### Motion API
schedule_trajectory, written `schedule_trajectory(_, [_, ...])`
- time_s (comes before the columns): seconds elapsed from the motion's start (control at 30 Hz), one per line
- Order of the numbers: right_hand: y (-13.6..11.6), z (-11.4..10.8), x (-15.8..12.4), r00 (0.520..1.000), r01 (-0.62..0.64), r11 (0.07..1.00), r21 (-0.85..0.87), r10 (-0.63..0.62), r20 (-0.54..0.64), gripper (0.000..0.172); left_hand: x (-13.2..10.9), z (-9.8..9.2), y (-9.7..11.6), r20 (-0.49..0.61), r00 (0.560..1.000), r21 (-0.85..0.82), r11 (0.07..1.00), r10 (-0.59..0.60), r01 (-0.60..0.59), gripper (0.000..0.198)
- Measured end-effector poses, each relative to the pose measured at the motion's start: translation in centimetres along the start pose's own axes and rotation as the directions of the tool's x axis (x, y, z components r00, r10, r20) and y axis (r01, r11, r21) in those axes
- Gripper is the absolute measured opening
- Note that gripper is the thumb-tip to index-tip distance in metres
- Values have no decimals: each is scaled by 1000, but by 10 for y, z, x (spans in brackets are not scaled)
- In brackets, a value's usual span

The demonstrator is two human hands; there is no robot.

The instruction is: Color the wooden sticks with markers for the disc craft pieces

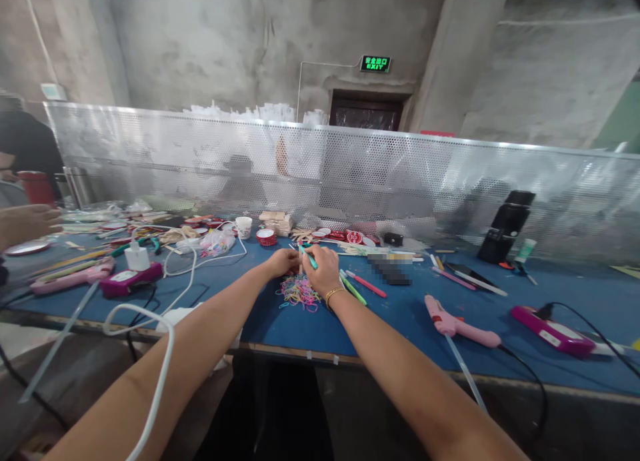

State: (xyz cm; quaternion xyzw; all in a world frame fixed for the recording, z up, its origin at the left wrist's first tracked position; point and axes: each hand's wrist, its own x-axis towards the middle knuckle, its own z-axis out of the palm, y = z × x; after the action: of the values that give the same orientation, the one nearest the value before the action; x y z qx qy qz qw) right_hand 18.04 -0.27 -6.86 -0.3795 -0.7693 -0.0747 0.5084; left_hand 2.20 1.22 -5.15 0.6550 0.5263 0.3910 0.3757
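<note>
Near the front middle of the table, my right hand (325,271) is closed round a teal pen (310,257), its tip pointing up and left toward my other hand. My left hand (284,263) is closed, with its fingers at the side of a thin pale stick (301,263) that stands between both hands. Its grip is small and partly hidden. Just below my hands lies a loose pile of colourful rubber bands (300,294). Right of my right hand are a green pen (354,289) and a pink-red pen (367,284).
A pink glue gun (460,326) and a purple power strip (553,331) lie at right. At left, a white cable (193,274) loops near another purple box (131,279). A paper cup (243,227) and wooden sticks stand behind. A perforated metal screen (280,167) backs the table. Another person's hand (30,224) shows at far left.
</note>
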Motion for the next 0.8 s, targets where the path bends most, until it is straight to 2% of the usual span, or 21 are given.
schedule_trajectory(0.2, [1, -1, 0, 999, -36, 999, -32, 35, -19, 17, -1, 0, 1, -11, 1000, 29, 1000, 1, -1, 29])
schedule_trajectory(0.47, [-1, 0, 0, 1000, 11, 1000, 9, -11, 0, 17, 1, -1, -1, 8, 1000, 12, 1000, 14, -14, 30])
schedule_trajectory(0.8, [1, 0, 0, 999, -37, 999, -33, 36, -34, 17, -2, 0, 1, -6, 1000, 27, 1000, 5, -5, 30])
